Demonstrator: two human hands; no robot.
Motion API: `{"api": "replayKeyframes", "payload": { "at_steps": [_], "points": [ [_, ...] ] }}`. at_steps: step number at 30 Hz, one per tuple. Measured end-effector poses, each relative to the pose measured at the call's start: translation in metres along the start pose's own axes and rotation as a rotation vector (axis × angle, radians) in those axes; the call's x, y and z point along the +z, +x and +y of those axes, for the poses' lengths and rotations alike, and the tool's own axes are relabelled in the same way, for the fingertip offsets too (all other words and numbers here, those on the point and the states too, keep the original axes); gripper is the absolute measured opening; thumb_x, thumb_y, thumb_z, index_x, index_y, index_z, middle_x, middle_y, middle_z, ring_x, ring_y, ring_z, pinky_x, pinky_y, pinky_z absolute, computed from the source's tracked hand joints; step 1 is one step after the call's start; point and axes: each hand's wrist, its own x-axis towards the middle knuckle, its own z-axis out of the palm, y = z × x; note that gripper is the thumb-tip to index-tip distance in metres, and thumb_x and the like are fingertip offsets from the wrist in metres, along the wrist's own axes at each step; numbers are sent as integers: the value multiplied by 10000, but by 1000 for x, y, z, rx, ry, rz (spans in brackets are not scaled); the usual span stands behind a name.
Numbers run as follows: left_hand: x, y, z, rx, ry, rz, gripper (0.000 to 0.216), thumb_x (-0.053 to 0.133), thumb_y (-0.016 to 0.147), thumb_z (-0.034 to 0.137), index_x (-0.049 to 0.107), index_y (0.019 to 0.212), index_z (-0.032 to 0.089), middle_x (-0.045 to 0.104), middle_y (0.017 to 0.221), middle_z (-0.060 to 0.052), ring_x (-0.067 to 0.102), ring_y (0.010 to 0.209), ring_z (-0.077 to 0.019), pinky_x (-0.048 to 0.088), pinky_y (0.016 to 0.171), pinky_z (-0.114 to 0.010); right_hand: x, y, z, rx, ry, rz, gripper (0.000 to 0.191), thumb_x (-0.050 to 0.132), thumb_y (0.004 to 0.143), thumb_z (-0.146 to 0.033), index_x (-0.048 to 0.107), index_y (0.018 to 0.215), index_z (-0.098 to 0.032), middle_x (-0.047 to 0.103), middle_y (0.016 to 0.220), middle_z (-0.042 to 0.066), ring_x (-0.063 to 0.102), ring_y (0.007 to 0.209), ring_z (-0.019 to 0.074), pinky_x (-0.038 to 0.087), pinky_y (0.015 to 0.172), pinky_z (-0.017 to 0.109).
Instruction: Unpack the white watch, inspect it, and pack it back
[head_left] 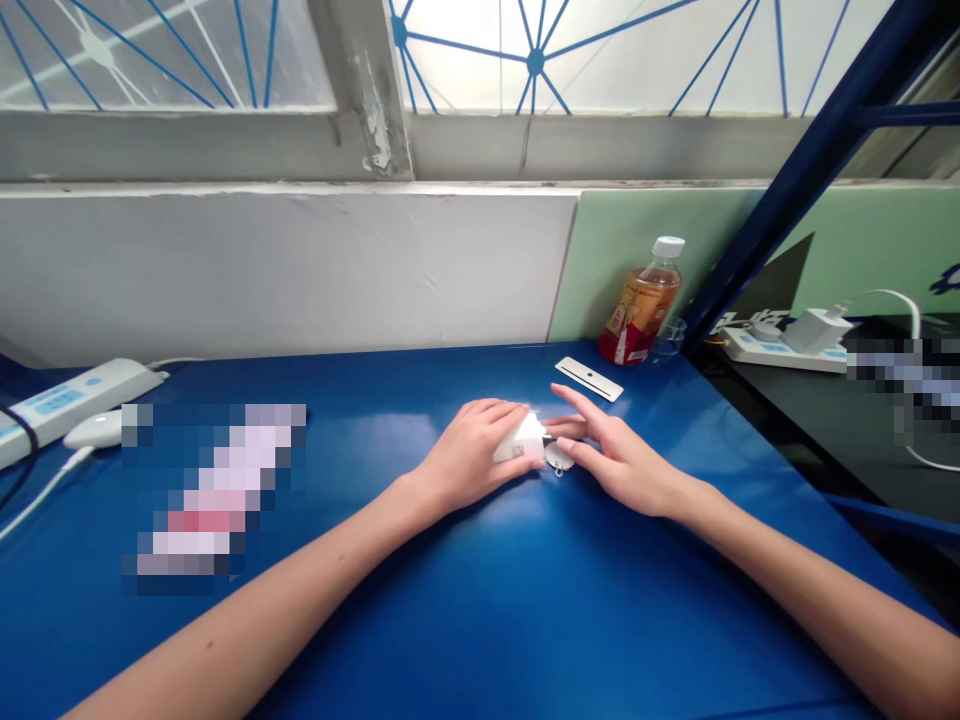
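My left hand (472,445) is wrapped around a small white block (521,438), box-like with faint print on its near side. Its fingers lie over the top and the thumb runs along the near side. To its right, my right hand (619,455) has its index finger raised and stretched out. The thumb and other fingers close in at a round pale disc (558,458) with a small ring at its lower edge, just beside the block. Where the fingertips meet is partly hidden. Behind them lies a flat white strip (589,379) with a dark slot.
A drink bottle (643,305) with a white cap stands by the wall near a clear cup (667,342). On the left are a power strip (82,395), white cables and a blurred-out item (225,490). A blue frame post (787,170) slants up at right.
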Motion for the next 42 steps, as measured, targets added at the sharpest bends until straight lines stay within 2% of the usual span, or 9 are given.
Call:
{"api": "replayKeyframes", "payload": {
  "at_steps": [4, 8, 13, 17, 23, 28, 33, 38, 42],
  "points": [
    [-1, 0, 2, 4, 15, -4, 482, 696, 867, 440, 598, 1224, 131, 651, 1264, -155, 592, 1181, -314, 441, 1021, -467, 2, -3, 0, 10, -27, -63, 726, 531, 941, -325, 174, 1561, -198, 596, 1372, 176, 533, 1314, 289, 448, 1054, 517],
    [-2, 0, 2, 1, 13, -17, 448, 666, 887, 444, 595, 1220, 152, 647, 1271, -148, 590, 1192, -312, 439, 1023, -472, 1, -3, -5, -35, -22, -122, 736, 523, 948, -367, 162, 1565, -191, 585, 1377, 197, 546, 1298, 309, 488, 1004, 516],
    [1, -2, -1, -1, 29, -21, 470, 636, 898, 476, 576, 1248, 169, 639, 1278, -143, 578, 1206, -311, 434, 1031, -476, 0, -2, -5, -41, -60, -109, 702, 542, 943, -395, 238, 1540, -184, 579, 1380, 207, 538, 1307, 305, 488, 1017, 500],
    [5, -4, -2, -33, 72, -24, 563, 647, 880, 509, 556, 1288, 133, 610, 1319, -173, 532, 1268, -338, 416, 1059, -489, -1, -2, -3, -34, -77, -68, 634, 542, 945, -361, 300, 1509, -200, 590, 1377, 177, 561, 1286, 281, 458, 1058, 491],
    [7, -6, -1, -62, 122, -88, 639, 594, 909, 535, 491, 1379, 114, 530, 1423, -185, 439, 1368, -334, 367, 1113, -479, 0, -3, -3, -50, -74, -115, 669, 574, 928, -403, 307, 1502, -185, 598, 1362, 189, 541, 1303, 297, 456, 1050, 512],
    [3, -4, 3, -86, 195, -182, 691, 526, 936, 576, 450, 1420, 89, 472, 1477, -187, 369, 1419, -320, 296, 1156, -465, -1, -1, 0, -60, -100, -54, 507, 536, 953, -348, 416, 1427, -212, 664, 1287, 123, 618, 1213, 251, 478, 1033, 437],
    [-4, -2, 5, -60, 249, -311, 676, 364, 1003, 564, 358, 1486, 91, 359, 1552, -171, 277, 1463, -316, 231, 1178, -483, -4, 2, 2, -64, -207, 23, 348, 520, 957, -295, 576, 1285, -191, 742, 1101, 88, 698, 1025, 227, 536, 911, 374],
    [-6, -2, 5, -58, 248, -336, 682, 325, 1016, 547, 329, 1500, 66, 336, 1565, -169, 262, 1469, -310, 226, 1184, -454, -5, 2, 6, -150, -348, 63, 257, 523, 953, -272, 663, 1148, -179, 731, 1129, 101, 684, 1027, 241, 530, 909, 384],
    [-4, -3, 4, -47, 235, -315, 682, 340, 1013, 542, 353, 1486, 51, 347, 1556, -186, 270, 1467, -304, 233, 1186, -436, -4, 2, 6, -194, -357, 43, 248, 509, 958, -253, 666, 1135, -178, 737, 1105, 101, 690, 1000, 231, 539, 889, 372]
  ]
}}
